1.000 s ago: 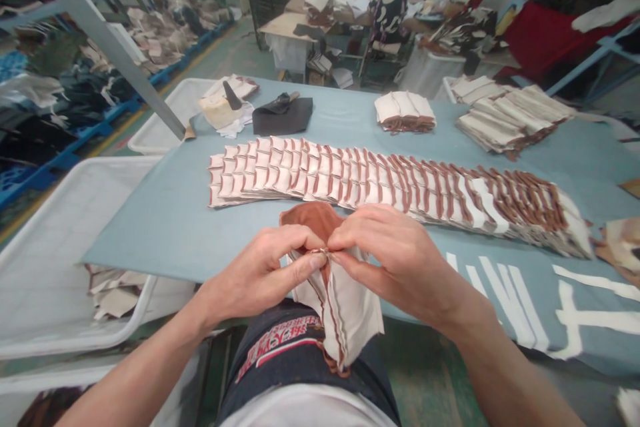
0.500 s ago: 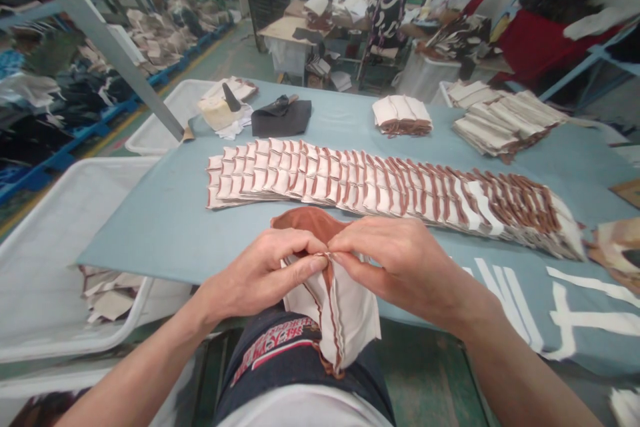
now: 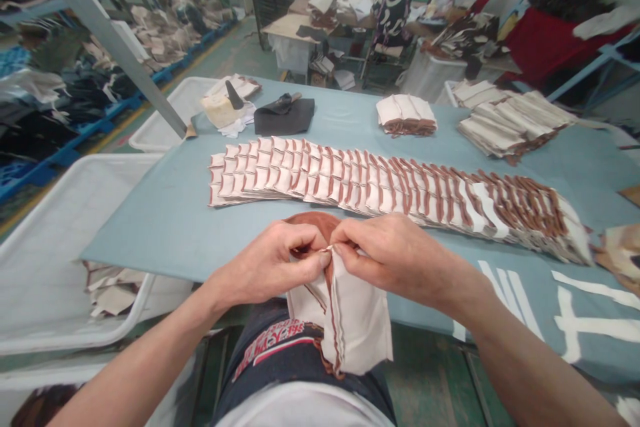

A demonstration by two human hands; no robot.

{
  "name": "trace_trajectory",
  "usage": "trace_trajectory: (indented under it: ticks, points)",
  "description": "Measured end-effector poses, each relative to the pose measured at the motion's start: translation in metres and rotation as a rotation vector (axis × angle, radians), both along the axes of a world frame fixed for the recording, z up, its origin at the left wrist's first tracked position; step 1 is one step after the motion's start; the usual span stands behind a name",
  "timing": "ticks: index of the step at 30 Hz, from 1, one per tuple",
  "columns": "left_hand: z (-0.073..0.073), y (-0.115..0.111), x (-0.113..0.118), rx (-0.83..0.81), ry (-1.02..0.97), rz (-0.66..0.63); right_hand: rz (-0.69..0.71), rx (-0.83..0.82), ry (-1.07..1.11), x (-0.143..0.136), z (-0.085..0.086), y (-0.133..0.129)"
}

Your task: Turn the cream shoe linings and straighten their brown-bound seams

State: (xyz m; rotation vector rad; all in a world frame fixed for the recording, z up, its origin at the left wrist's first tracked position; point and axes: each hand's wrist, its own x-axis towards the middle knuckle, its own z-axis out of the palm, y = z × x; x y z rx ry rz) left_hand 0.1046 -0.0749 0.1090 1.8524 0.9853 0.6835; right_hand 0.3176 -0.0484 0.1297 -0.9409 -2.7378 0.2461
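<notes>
A stitched cream fabric piece with brown lining [image 3: 361,323] hangs from both my hands over my lap, its brown inner side showing above my fingers. My left hand [image 3: 280,257] pinches its top edge between thumb and forefinger. Right beside it, my right hand [image 3: 387,250] pinches the same edge, the fingertips of both hands almost touching at the seam. Just beyond, a long overlapping row of similar cream and brown pieces [image 3: 320,173] lies across the blue-grey table [image 3: 165,213].
White strips [image 3: 517,293] lie at the table's right. Farther back are a small stack of pieces [image 3: 406,113], a larger pile [image 3: 515,123] and a dark cloth [image 3: 285,117]. White bins [image 3: 75,180] stand left, near a metal post [image 3: 110,40]. A person [image 3: 393,17] sits beyond.
Both hands stay pinched on the fabric piece at the seam. The right fingers have curled in more, and the hanging right panel has spread slightly to the right.
</notes>
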Motion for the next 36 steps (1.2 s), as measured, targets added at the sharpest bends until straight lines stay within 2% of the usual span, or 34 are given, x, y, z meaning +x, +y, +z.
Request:
trace_trajectory:
  ticks: [2, 5, 8, 11, 17, 22, 26, 29, 33, 36]
  points:
    - [0.0, 0.003, 0.001, 0.004, 0.048, 0.025, 0.008, 0.007, -0.044, -0.003, 0.002, 0.001]
    - [0.001, 0.008, 0.002, 0.102, 0.148, 0.03, -0.005, -0.022, -0.067, -0.006, 0.004, 0.003]
    - [0.002, 0.01, 0.002, 0.224, 0.145, -0.01, -0.077, -0.188, 0.062, -0.006, 0.004, 0.003]
    - [0.001, 0.009, 0.002, 0.31, 0.095, -0.007, -0.081, -0.374, 0.228, -0.006, 0.004, 0.001]
    - [0.008, 0.004, -0.002, 0.45, 0.097, 0.012, -0.11, -0.285, 0.155, -0.014, 0.005, -0.002]
    - [0.016, 0.006, -0.009, 0.384, 0.105, 0.031, -0.135, -0.358, 0.228, -0.017, 0.006, 0.001]
    - [0.012, 0.007, -0.014, 0.457, 0.107, 0.012, -0.127, -0.412, 0.243, -0.016, 0.005, 0.004]
    - [0.005, 0.006, -0.017, 0.593, 0.147, -0.031, -0.08, -0.538, 0.32, -0.016, 0.0, 0.009]
    - [-0.009, 0.005, -0.022, 0.798, 0.221, -0.039, -0.041, -0.804, 0.452, -0.015, -0.009, 0.015]
    - [-0.017, 0.004, -0.025, 0.862, 0.225, -0.068, -0.048, -1.019, 0.555, -0.014, -0.019, 0.016]
